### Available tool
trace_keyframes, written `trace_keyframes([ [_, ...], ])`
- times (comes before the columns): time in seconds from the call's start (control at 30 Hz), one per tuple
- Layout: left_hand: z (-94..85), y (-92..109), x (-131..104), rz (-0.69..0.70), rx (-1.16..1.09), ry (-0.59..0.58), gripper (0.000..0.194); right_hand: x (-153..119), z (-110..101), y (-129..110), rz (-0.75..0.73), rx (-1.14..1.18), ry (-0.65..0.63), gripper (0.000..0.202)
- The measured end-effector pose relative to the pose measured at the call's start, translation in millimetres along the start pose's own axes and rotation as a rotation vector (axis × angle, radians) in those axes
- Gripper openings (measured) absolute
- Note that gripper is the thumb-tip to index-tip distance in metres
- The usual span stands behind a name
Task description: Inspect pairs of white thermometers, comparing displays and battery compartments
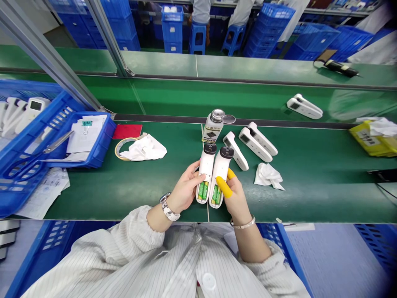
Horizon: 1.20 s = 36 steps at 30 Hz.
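My left hand [187, 187] is closed round a white handheld thermometer [206, 165], its thumb at the upper edge of the uncovered battery bay. Close beside it, a second white thermometer [220, 167] is gripped by my right hand [235, 194], which wears yellow covers on thumb and finger. Both devices have black heads pointing away from me, and green batteries show in their handles. Just beyond them stands a metal-topped dispenser bottle [213, 127]. Several similar thermometers lie to its right, among them one [236, 151] near my right hand.
White cloths [268, 176] lie on the green bench, one by a tape roll [124, 149] and a red card [127, 131]. At left are blue baskets [104, 140] with papers, scissors [58, 142] and more devices. A yellow package [369, 138] sits far right.
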<state>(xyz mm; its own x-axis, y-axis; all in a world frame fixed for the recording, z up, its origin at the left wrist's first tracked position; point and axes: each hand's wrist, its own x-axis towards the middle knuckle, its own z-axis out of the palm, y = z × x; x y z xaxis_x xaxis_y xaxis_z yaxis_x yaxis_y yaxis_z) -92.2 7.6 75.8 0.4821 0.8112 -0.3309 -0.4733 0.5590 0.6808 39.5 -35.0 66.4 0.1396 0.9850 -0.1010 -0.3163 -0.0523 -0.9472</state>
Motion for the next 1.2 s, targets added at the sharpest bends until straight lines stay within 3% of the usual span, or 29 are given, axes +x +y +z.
trace_keyframes([
  [0.6, 0.5, 0.0, 0.6, -0.027, -0.024, 0.029, 0.057, 2.9, 3.1, 6.7, -0.023, 0.016, 0.045, 0.035],
  [0.73, 0.1, -1.1, 1.6, -0.035, -0.005, 0.007, 0.054, 4.1, 4.0, 6.6, 0.031, 0.04, 0.035, 0.035],
  [0.97, -0.6, -3.4, 3.4, -0.032, 0.007, 0.002, 0.048, 8.2, 5.8, 6.9, 0.125, 0.198, 0.168, 0.03],
  [1.2, -1.0, -2.1, 2.4, -0.024, -0.02, 0.036, 0.038, 12.7, 6.1, 5.9, 0.179, 0.318, 0.171, 0.026],
])
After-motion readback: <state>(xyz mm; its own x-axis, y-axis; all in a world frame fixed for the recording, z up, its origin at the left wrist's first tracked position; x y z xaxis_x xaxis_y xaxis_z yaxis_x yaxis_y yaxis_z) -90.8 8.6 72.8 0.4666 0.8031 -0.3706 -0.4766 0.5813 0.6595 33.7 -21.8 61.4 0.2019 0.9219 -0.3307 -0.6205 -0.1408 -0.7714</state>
